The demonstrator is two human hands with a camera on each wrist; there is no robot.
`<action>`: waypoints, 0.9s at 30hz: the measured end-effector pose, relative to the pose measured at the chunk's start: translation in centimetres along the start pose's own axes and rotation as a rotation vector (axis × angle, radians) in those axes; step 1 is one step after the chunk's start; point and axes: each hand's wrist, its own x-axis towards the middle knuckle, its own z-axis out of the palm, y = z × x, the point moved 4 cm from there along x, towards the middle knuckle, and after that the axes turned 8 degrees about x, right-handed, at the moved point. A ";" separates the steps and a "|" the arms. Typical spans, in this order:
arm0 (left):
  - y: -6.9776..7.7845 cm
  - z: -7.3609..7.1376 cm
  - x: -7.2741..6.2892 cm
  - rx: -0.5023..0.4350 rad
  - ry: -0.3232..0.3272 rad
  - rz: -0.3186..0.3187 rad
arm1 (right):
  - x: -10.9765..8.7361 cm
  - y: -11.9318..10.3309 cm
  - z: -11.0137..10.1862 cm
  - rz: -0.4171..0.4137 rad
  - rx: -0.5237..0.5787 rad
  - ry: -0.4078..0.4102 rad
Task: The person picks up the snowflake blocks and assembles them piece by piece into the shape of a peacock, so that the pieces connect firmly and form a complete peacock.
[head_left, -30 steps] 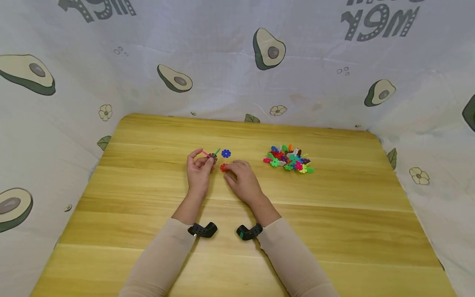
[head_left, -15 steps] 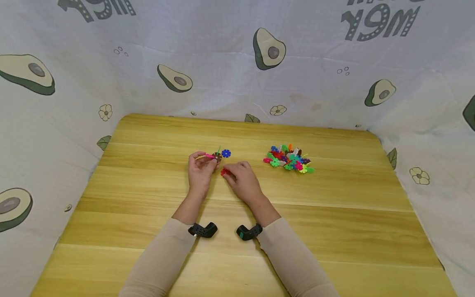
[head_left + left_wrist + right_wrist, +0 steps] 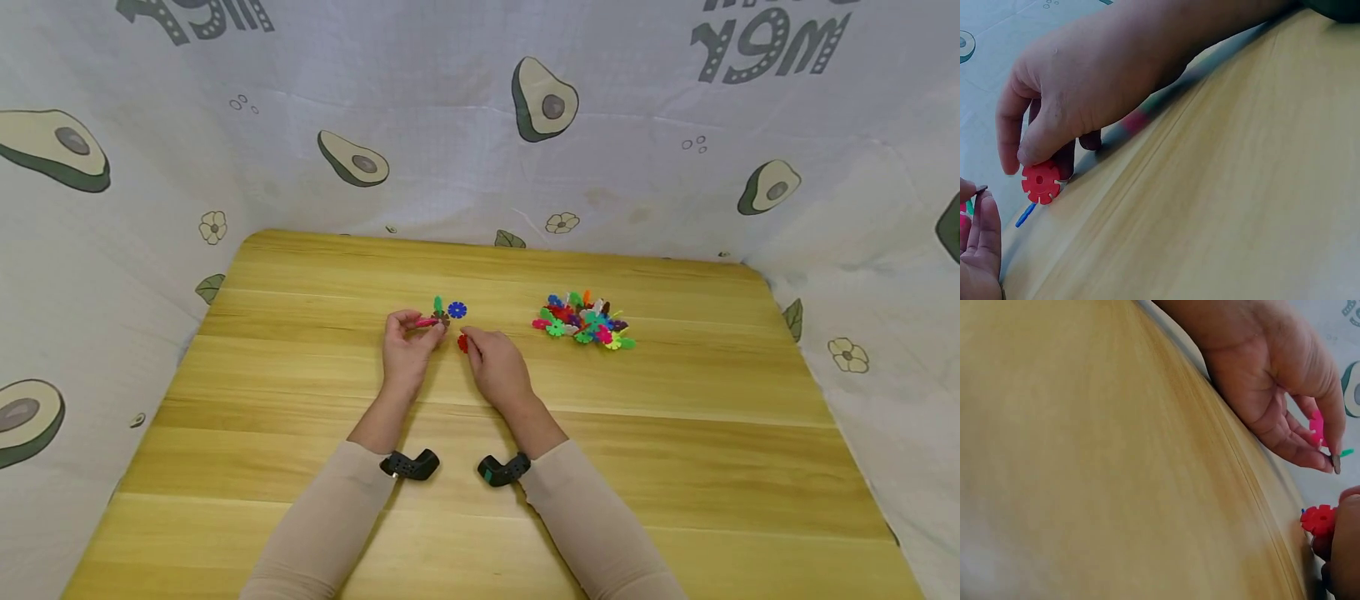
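Observation:
My left hand [image 3: 406, 354] pinches a brown notched disc [image 3: 442, 319] between thumb and fingers. A pink disc [image 3: 425, 322] and a green disc [image 3: 438, 305] are joined to the brown one, sticking out from its edge. Between the thumb and fingers of my right hand [image 3: 497, 367] is a red notched disc [image 3: 1041, 183], its slotted face showing in the left wrist view. The red disc is a short gap to the right of the brown one. Just beyond both hands a blue notched disc [image 3: 457, 310] lies on the table.
A heap of colourful notched discs [image 3: 585, 321] lies to the right on the wooden table [image 3: 675, 433]. A white cloth [image 3: 450, 125] printed with avocados hangs behind and along the sides of the table.
The left hand has turned the joined discs, so the green one now points away from me. The right hand has moved slightly right with the red disc.

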 end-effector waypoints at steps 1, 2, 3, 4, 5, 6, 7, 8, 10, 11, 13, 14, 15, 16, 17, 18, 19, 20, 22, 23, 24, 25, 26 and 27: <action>0.0 0.0 0.0 0.016 -0.007 0.001 | 0.0 0.1 0.0 0.026 0.018 0.015; 0.0 0.1 0.0 0.028 -0.015 0.002 | -0.1 0.2 -0.1 0.050 0.041 0.028; 0.0 0.1 0.0 0.037 -0.021 0.000 | -0.1 0.3 -0.1 0.071 0.077 0.044; 0.0 0.1 0.0 0.038 -0.028 -0.001 | -0.1 0.3 -0.2 0.089 0.121 0.063; 0.0 0.1 0.0 0.039 -0.034 -0.004 | -0.2 0.4 -0.3 0.103 0.166 0.082; -0.1 0.1 -0.1 0.044 -0.038 -0.009 | -0.2 0.4 -0.4 0.111 0.211 0.103; -0.1 0.1 -0.1 0.042 -0.045 -0.012 | -0.3 0.4 -0.5 0.112 0.250 0.122; -0.1 0.1 -0.1 0.040 -0.050 -0.014 | -0.3 0.4 -0.5 0.110 0.289 0.140; -0.1 0.2 -0.1 0.056 -0.058 -0.017 | -0.4 0.2 -0.7 0.092 0.348 0.171; 0.0 0.2 -0.1 0.064 -0.061 -0.016 | -0.4 0.2 -0.7 0.084 0.366 0.180; 0.0 0.2 -0.1 0.074 -0.072 -0.011 | -0.4 0.2 -0.8 0.071 0.392 0.195; 0.0 0.2 -0.1 0.083 -0.076 -0.009 | -0.4 0.2 -0.8 0.068 0.403 0.202; 0.1 0.2 -0.2 0.091 -0.080 -0.007 | -0.4 0.2 -0.8 0.063 0.416 0.210; 0.1 0.2 -0.2 0.094 -0.083 -0.005 | -0.4 0.2 -0.8 0.058 0.429 0.216; 0.1 0.2 -0.2 0.096 -0.087 -0.003 | -0.4 0.3 -0.8 0.052 0.441 0.221; 0.1 0.2 -0.2 0.094 -0.090 -0.001 | -0.4 0.3 -0.8 0.043 0.449 0.227; 0.1 0.2 -0.2 0.095 -0.092 0.001 | -0.5 0.3 -0.8 0.028 0.457 0.234; 0.0 0.2 -0.2 0.095 -0.094 0.004 | -0.5 0.2 -0.8 0.014 0.460 0.239; 0.0 0.2 -0.2 0.087 -0.100 0.010 | -0.5 0.1 -0.8 -0.017 0.449 0.247; 0.0 0.2 -0.2 0.081 -0.105 0.010 | -0.5 0.1 -0.9 -0.032 0.440 0.253; -0.1 0.3 -0.2 0.074 -0.110 0.010 | -0.5 0.0 -0.9 -0.043 0.431 0.257; -0.1 0.3 -0.2 0.065 -0.116 0.008 | -0.5 0.0 -0.9 -0.051 0.426 0.259; -0.1 0.3 -0.3 0.055 -0.122 0.005 | -0.5 -0.1 -0.9 -0.056 0.417 0.260; -0.1 0.3 -0.3 0.045 -0.128 0.000 | -0.5 -0.1 -0.9 -0.061 0.414 0.262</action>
